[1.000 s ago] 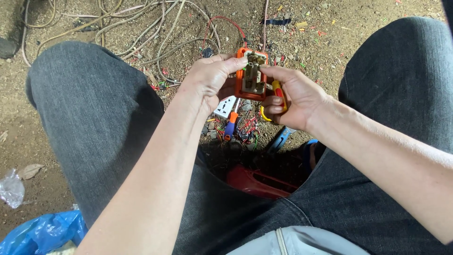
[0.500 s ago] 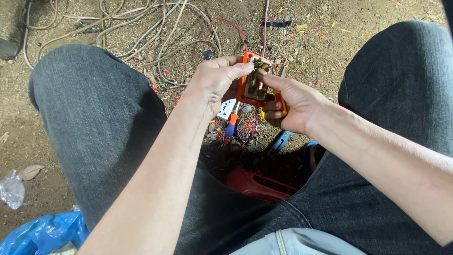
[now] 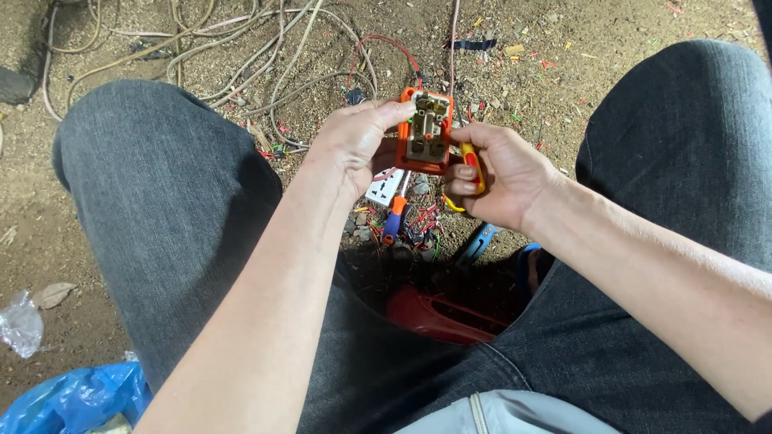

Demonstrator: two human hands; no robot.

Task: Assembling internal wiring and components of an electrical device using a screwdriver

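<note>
Bare earth lies under the person, with many pale cables (image 3: 241, 56) and one thin red wire (image 3: 386, 44) spread across it, and small cut pieces of wire between the two knees in grey jeans.

Both hands are raised over this ground and meet at an orange socket box (image 3: 425, 133), which is open, so the brass contacts inside can be seen. The left hand (image 3: 354, 145) holds the box at its left edge, the thumb lying along the top corner, fingers closed around the side. The right hand (image 3: 498, 173) is closed on a tool with a red and yellow handle (image 3: 473, 165) — probably a screwdriver, but its tip is hidden behind the box — and its fingertips also touch the right edge of the box.

Compared with one second ago, the box is turned more upright and faces the camera more squarely, and the left thumb has moved up to its top. So the grip was adjusted, not released.

On the ground just below the hands lie a white socket face plate (image 3: 384, 186) and a second screwdriver with an orange and blue handle (image 3: 393, 215). A blue plastic bag (image 3: 72, 398) is at the lower left — well apart from the hands.
</note>
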